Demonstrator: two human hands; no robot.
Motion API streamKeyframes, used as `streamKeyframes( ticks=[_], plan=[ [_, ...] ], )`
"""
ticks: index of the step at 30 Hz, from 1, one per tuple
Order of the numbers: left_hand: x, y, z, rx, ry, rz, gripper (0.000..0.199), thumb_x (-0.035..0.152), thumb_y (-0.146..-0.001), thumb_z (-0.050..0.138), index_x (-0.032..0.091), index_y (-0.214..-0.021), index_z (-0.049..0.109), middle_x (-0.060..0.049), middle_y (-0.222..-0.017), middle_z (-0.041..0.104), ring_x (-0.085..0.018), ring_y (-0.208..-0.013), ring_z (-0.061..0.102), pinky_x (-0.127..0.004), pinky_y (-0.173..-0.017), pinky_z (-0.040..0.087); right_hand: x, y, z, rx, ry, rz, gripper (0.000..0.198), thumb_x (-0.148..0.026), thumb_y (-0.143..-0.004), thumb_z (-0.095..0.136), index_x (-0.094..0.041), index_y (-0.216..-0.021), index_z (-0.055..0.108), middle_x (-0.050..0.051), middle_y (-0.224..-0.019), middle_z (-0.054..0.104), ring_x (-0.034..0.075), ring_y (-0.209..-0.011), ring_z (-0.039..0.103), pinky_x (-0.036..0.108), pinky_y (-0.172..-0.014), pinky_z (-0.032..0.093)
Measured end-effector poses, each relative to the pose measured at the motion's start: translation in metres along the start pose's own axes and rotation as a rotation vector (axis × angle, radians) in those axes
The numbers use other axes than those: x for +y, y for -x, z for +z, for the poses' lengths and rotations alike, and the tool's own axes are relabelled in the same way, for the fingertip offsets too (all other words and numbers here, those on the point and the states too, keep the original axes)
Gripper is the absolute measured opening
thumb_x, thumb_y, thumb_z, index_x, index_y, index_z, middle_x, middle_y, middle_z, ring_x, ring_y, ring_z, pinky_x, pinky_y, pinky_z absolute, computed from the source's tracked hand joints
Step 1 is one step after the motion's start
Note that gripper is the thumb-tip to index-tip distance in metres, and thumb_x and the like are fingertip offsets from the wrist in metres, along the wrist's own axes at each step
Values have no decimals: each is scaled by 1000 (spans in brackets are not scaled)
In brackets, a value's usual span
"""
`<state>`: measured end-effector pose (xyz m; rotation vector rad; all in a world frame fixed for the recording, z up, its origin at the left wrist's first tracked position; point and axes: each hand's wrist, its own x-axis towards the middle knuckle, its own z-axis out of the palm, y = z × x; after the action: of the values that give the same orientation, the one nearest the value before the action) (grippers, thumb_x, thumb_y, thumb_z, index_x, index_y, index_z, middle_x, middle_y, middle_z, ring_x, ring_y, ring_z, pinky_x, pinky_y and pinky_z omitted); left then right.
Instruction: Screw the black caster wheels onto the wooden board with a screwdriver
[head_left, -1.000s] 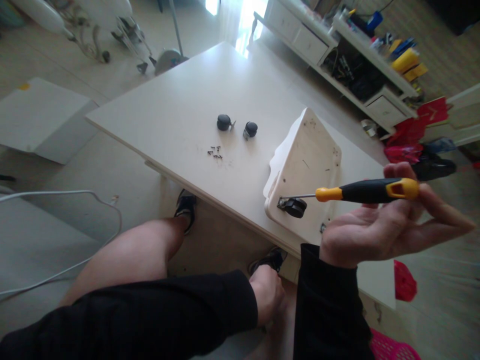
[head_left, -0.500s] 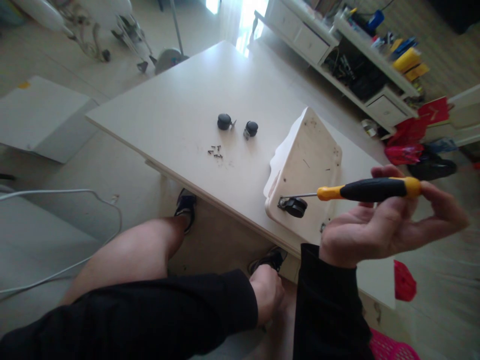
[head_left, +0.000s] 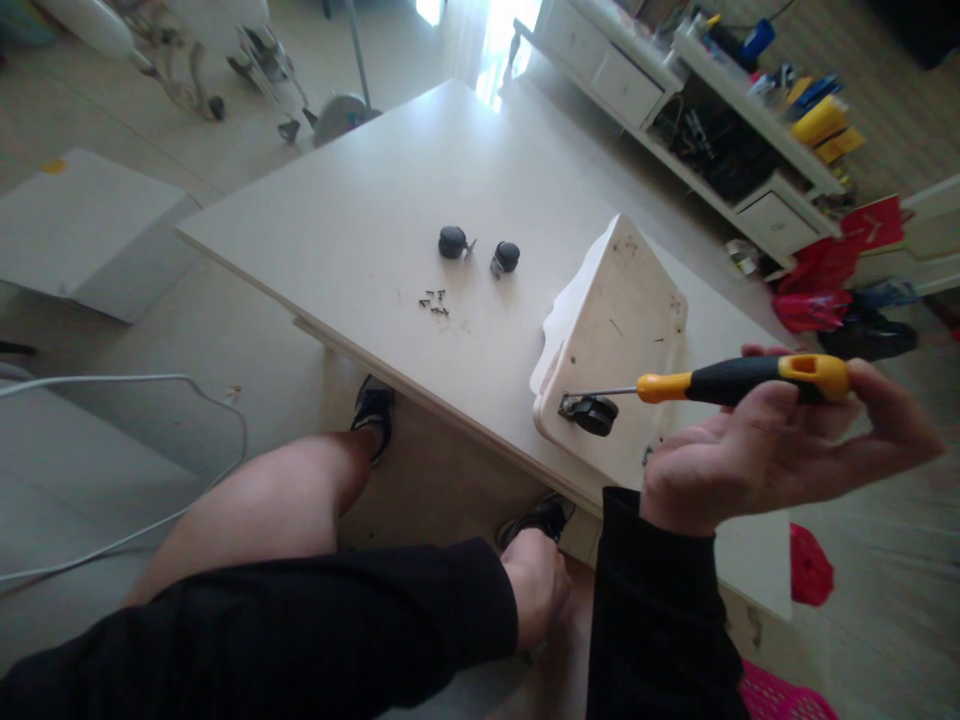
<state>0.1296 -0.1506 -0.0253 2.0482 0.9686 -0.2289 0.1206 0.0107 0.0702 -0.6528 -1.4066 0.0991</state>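
My right hand (head_left: 742, 455) grips a yellow-and-black screwdriver (head_left: 735, 383) with thumb and fingers around its handle. The shaft reaches left to the metal plate of a black caster (head_left: 595, 415). That caster sits at the near left corner of a white plastic piece (head_left: 622, 330), which rests with its flat, marked face showing. My left hand (head_left: 536, 590) is curled closed by my knee, low in the view; whatever is in it, if anything, is hidden. Two loose casters, one left (head_left: 452, 242) and one right (head_left: 506, 258), lie on the table beside several small screws (head_left: 435, 302).
The pale table (head_left: 360, 220) runs diagonally across the view. A white cabinet (head_left: 630, 85) with tools and boxes stands behind it. A white box (head_left: 90, 230) is on the floor at left, near a white cable (head_left: 180, 380). Red bags (head_left: 810, 290) lie at right.
The screwdriver handle has rotated in my right hand, bringing a slot near its end into sight. Its tip stays at the caster plate. My left hand has kept its place.
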Motion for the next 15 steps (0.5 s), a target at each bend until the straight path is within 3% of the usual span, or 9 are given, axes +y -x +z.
streamKeyframes(
  ticks=[4,10,15],
  plan=[
    [1,0,-1,-4,-10,-13,33,22,-79,85,14,-111,85,-20,-107,83,-37,-96,79,-40,-74,55,5,-2,-8,14,80,-55,34,-48,-82,78,-41,-114,68,2,-111,53,26,-108,62,59,-106,61],
    [2,-1,1,14,3,-27,40,26,-70,93,18,-109,86,-17,-106,84,-36,-97,79,-39,-74,55,-6,7,5,-2,-39,50,28,-51,-94,50,-43,-117,62,3,-118,52,30,-111,66,64,-103,60],
    [1,-5,4,-51,-40,-5,41,28,-79,87,20,-119,84,-17,-111,83,-35,-100,78,-40,-79,56,-8,4,0,26,184,74,32,-61,-88,60,-40,-112,57,4,-120,51,32,-117,63,60,-95,64]
  ],
)
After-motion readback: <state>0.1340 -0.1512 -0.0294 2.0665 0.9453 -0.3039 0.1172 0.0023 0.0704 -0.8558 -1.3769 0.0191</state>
